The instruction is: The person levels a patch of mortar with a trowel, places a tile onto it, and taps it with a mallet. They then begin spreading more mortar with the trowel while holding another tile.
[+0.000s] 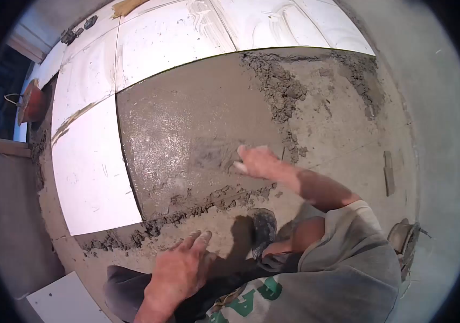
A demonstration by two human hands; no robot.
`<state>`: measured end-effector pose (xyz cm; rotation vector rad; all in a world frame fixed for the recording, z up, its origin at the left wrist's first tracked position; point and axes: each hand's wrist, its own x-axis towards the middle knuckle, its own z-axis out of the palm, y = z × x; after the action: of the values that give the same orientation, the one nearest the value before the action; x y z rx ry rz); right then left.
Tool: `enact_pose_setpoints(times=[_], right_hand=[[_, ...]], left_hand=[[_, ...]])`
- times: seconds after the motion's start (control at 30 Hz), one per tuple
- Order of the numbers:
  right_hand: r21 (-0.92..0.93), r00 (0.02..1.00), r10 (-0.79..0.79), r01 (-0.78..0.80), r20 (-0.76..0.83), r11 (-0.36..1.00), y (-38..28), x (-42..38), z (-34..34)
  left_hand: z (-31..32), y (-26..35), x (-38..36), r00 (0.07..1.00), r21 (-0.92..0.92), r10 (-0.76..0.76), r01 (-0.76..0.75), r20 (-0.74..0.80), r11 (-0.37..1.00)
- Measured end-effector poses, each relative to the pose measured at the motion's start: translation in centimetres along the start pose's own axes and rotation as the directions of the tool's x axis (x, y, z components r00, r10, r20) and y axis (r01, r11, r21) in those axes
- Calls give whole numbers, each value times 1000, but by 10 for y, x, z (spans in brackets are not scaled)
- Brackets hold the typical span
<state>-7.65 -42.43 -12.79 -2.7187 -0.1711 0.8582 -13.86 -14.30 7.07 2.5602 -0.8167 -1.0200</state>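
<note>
My right hand (259, 162) is over the wet grey mortar bed (187, 102), near its right side, with the fingers curled closed. Just left of those fingers is a blurred darker patch; whether it is a tool blade or loose mortar I cannot make out. My left hand (179, 269) is empty, held low in front of my body near my knee, its fingers stretched forward. A white tile (92, 172) borders the mortar on the left, and more white tiles (171, 40) lie along the far edge. Crumbly mortar (278, 91) forms a ridge at the bed's right.
An orange-red bowl-shaped container (32, 102) with a wire handle stands at the far left. Another bucket-like container (402, 237) sits by the right wall (440, 107). A loose white tile (68, 299) lies at bottom left. My dark shoe (264, 229) rests on the rough floor (343, 145).
</note>
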Motion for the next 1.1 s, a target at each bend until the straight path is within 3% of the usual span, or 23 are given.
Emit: enact_pose_setpoints(times=[0.07, 0.13, 0.27, 0.33, 0.47, 0.53, 0.6, 0.67, 0.73, 0.9, 0.97, 1.0, 1.07, 1.1], right_hand=[[22, 999, 45, -46, 14, 999, 15, 17, -6], [-7, 967, 244, -246, -77, 969, 48, 31, -8], [74, 913, 333, -325, -235, 943, 88, 34, -37], [180, 821, 508, -475, -262, 861, 113, 41, -48], [309, 699, 659, -585, -278, 750, 165, 31, -60], [338, 628, 682, -593, -374, 731, 198, 19, -45], [377, 549, 760, -660, -348, 650, 210, -11, -46], [349, 532, 714, -632, -455, 692, 236, -46, -21], [455, 448, 781, -638, -435, 621, 223, -90, -13], [480, 299, 865, -735, -403, 478, 226, -177, 42], [490, 117, 962, -842, -246, 228, 221, -206, 62], [478, 105, 967, -854, -231, 207, 220, -222, 79], [569, -36, 981, -819, -189, 80, 220, -242, 104], [565, -46, 982, -822, -185, 67, 219, -247, 105]], left_hand=[[3, 0, 6, 999, 16, -15, 15, 47, 1000], [8, -1, 12, 998, 29, -19, 17, 60, 999], [9, 2, 20, 996, 47, -53, 50, 67, 998], [11, 0, 22, 999, 12, 6, -7, 42, 1000], [5, 2, 23, 1000, -44, -20, 21, 23, 999], [4, -1, 20, 1000, -45, -23, 22, -8, 999], [-1, -1, 17, 1000, -32, -21, 21, -5, 999], [-5, -3, 15, 1000, -14, -11, 11, -8, 1000], [-8, -7, 15, 1000, -2, -4, 4, 7, 1000], [-11, -19, 20, 999, -83, 40, -42, -20, 996], [-12, -21, 22, 999, -115, 54, -54, -8, 992], [-14, -20, 23, 997, -108, 69, -71, -16, 992], [-15, -22, 28, 995, -100, 98, -99, -15, 990], [-15, -25, 29, 993, -93, 117, -119, -26, 989]])
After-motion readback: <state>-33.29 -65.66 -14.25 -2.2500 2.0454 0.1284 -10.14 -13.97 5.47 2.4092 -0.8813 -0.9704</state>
